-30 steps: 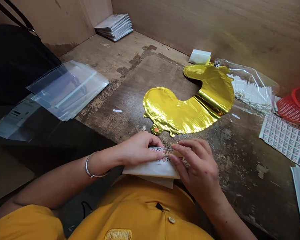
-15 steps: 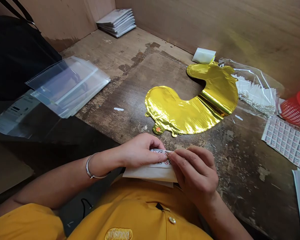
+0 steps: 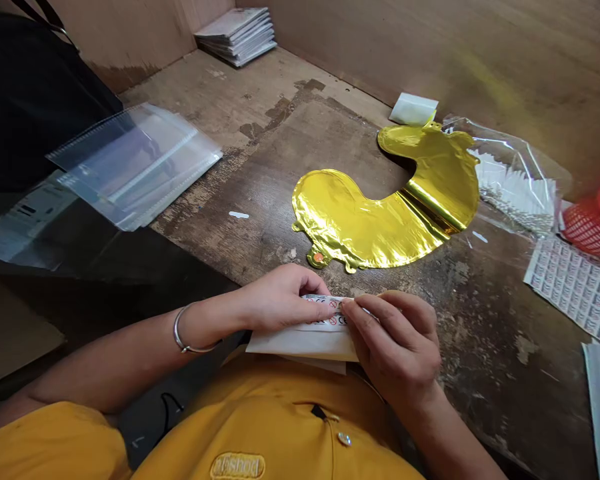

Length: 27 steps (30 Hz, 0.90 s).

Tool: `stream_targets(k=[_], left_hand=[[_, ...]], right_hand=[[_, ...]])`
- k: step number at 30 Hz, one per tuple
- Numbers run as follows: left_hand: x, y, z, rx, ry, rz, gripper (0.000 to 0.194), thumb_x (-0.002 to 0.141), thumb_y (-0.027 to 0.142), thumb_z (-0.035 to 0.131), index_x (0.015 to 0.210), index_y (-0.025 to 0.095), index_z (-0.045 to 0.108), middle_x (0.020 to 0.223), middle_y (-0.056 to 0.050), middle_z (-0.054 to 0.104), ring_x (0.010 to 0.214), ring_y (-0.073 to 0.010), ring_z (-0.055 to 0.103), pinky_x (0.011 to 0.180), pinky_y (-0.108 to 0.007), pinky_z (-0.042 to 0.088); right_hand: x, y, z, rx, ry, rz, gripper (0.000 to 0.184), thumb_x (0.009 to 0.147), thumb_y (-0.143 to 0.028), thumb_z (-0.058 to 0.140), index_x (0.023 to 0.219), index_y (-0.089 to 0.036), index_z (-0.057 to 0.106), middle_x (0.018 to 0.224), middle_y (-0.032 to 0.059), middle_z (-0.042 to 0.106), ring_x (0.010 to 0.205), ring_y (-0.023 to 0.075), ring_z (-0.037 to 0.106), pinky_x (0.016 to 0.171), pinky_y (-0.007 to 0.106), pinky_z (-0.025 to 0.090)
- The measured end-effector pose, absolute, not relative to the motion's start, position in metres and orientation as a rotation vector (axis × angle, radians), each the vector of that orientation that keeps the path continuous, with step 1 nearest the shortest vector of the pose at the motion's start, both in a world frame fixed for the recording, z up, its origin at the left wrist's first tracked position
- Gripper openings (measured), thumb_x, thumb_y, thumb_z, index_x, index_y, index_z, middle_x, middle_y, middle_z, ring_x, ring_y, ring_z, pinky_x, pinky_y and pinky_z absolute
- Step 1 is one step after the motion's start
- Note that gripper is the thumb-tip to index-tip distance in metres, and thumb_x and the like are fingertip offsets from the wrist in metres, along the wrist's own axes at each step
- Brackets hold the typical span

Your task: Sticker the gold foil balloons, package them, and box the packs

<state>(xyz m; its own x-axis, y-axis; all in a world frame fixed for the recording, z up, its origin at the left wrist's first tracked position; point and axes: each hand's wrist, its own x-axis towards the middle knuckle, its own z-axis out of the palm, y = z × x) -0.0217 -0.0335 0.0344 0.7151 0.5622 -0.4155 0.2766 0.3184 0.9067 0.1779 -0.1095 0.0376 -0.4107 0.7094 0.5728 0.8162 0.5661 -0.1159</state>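
A white sheet of printed stickers point(image 3: 325, 321), with small red and black marks, lies over plain white paper point(image 3: 300, 343) at the table's front edge. My left hand point(image 3: 285, 300) is closed on the sheet's left part, thumb on top and fingers underneath. At its right end my right hand point(image 3: 397, 340) pinches with thumb and forefinger near the printed marks; whether a single sticker is between the fingertips is hidden. Just beyond both hands a flat gold foil balloon point(image 3: 365, 227), curved and folded across its right side, rests on the table.
Clear plastic sleeves point(image 3: 145, 167) overhang the table's left edge beside a black bag point(image 3: 35, 107). A stack of white packets point(image 3: 236, 37) stands in the far corner. At right are a bag of white sticks point(image 3: 515, 187), a red basket point(image 3: 593, 223) and a sticker sheet point(image 3: 575, 287).
My right fingertips have shifted slightly right along the sticker sheet, showing more of its printed marks. My left hand keeps its hold. The whole view has moved a little.
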Motion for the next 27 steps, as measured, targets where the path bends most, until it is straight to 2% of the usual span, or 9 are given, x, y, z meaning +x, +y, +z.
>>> stream_targets(k=[6,10,12,14,16,18,20,27], left_hand=[[-0.026,-0.028,0.034,1.306,0.727,0.152,0.023,0.078,0.032,0.066,0.087,0.012,0.066,0.077,0.000,0.064,0.067,-0.0105,0.054,0.060,-0.020,0.040],[-0.032,-0.025,0.039,1.574,0.789,0.128,0.018,0.083,0.030,0.060,0.088,0.014,0.067,0.078,-0.001,0.067,0.070,-0.0137,0.059,0.061,-0.022,0.042],[-0.035,-0.027,0.040,1.889,0.896,0.208,0.015,0.086,0.027,0.057,0.089,0.016,0.067,0.081,-0.002,0.069,0.077,-0.0173,0.063,0.069,-0.028,0.046],[-0.037,-0.028,0.039,2.236,0.944,0.326,0.015,0.089,0.022,0.053,0.088,0.017,0.067,0.092,-0.005,0.071,0.090,-0.0217,0.065,0.086,-0.038,0.047],[-0.038,-0.028,0.034,2.494,0.887,0.410,0.015,0.091,0.017,0.050,0.087,0.016,0.065,0.115,-0.009,0.069,0.113,-0.0264,0.061,0.104,-0.050,0.038],[-0.038,-0.026,0.027,2.625,0.786,0.423,0.016,0.091,0.013,0.048,0.091,0.015,0.063,0.136,-0.013,0.058,0.131,-0.0285,0.049,0.113,-0.058,0.027],[-0.037,-0.022,0.021,2.668,0.731,0.380,0.017,0.090,0.011,0.046,0.094,0.014,0.062,0.141,-0.015,0.054,0.136,-0.0287,0.045,0.115,-0.061,0.023],[-0.038,-0.013,0.016,2.614,0.705,0.329,0.017,0.090,0.013,0.046,0.097,0.013,0.062,0.137,-0.014,0.058,0.133,-0.0281,0.049,0.115,-0.062,0.026]], right_hand=[[0.171,-0.108,0.038,-1.199,-2.264,-0.193,0.025,0.078,-0.008,0.071,0.100,-0.017,0.065,0.092,0.0085,0.071,0.091,0.0233,0.059,0.082,0.039,0.049],[0.167,-0.102,0.057,-1.288,-2.129,0.152,0.014,0.082,-0.008,0.065,0.089,-0.020,0.062,0.085,0.0051,0.066,0.082,0.0188,0.058,0.075,0.035,0.050],[0.171,-0.093,0.066,-1.387,-1.931,0.331,0.010,0.083,-0.013,0.065,0.088,-0.022,0.063,0.085,0.0035,0.064,0.080,0.0179,0.059,0.070,0.033,0.049],[0.178,-0.078,0.067,-1.519,-1.650,0.413,0.004,0.083,-0.019,0.066,0.086,-0.023,0.065,0.085,0.0023,0.064,0.079,0.0179,0.061,0.068,0.032,0.048],[0.182,-0.057,0.060,-1.602,-1.462,0.473,0.003,0.082,-0.025,0.069,0.081,-0.023,0.067,0.082,0.0014,0.065,0.078,0.0181,0.061,0.069,0.033,0.047],[0.180,-0.036,0.046,-1.651,-1.468,0.566,0.007,0.078,-0.027,0.070,0.075,-0.022,0.069,0.080,0.0019,0.067,0.078,0.0188,0.062,0.073,0.034,0.047],[0.175,-0.021,0.031,-1.702,-1.557,0.633,0.009,0.076,-0.028,0.070,0.071,-0.021,0.070,0.080,0.0034,0.067,0.079,0.0199,0.061,0.075,0.036,0.046],[0.169,-0.013,0.012,-1.718,-1.710,0.572,0.013,0.079,-0.029,0.066,0.070,-0.021,0.070,0.080,0.0040,0.066,0.082,0.0204,0.058,0.078,0.037,0.043]])
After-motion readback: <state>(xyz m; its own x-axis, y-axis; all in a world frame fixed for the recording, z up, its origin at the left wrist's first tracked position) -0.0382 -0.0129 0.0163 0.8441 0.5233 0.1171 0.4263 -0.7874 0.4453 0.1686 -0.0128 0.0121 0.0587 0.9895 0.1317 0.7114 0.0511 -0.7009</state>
